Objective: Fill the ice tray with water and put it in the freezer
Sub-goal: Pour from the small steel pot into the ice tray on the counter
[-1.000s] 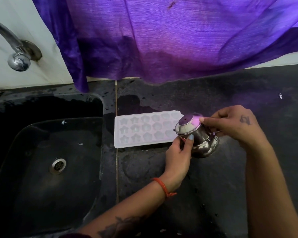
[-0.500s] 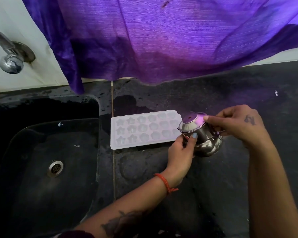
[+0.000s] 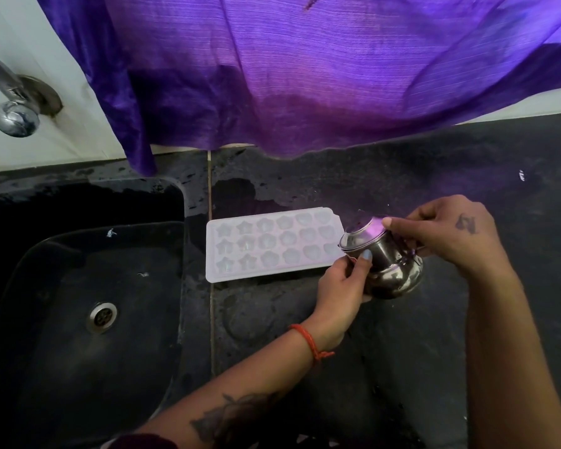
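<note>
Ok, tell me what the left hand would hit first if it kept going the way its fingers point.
The left hand already grips the small steel pot. Carrying it up and right, it would likely meet the right hand on the rim, though depth is uncertain.

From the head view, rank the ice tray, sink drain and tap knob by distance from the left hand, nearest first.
1. Ice tray: just left of the left hand, on the counter.
2. Sink drain: farther left, in the basin floor.
3. Tap knob: farthest, on the wall at upper left.
</note>
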A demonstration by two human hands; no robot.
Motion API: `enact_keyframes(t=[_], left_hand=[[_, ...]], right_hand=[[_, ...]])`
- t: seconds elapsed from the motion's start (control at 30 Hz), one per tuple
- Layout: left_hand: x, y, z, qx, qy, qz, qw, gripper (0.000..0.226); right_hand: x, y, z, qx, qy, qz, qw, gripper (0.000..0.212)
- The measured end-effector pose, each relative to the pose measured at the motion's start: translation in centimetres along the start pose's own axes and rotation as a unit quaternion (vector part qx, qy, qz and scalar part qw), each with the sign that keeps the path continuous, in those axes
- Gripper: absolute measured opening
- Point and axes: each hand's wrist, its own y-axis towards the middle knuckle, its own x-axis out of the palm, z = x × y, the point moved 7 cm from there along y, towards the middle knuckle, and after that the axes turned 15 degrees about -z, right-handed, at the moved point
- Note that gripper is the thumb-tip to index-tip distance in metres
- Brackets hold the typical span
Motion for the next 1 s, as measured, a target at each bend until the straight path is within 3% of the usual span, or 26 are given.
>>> enact_keyframes(t=[0.87,1.0], left_hand=[[0.29,-0.46,0.54,-0.007,0.033,0.001,0.999,0.037],[0.16,-0.44,0.43,-0.001,0.049,0.003,0.999,0.026]], right_hand=[[-0.11,-0.46,0.08,-0.017,0.016,-0.003,1.000,0.032],[-0.07,-0.41,0.38,-0.018,0.037,-0.005,0.999,0.033]])
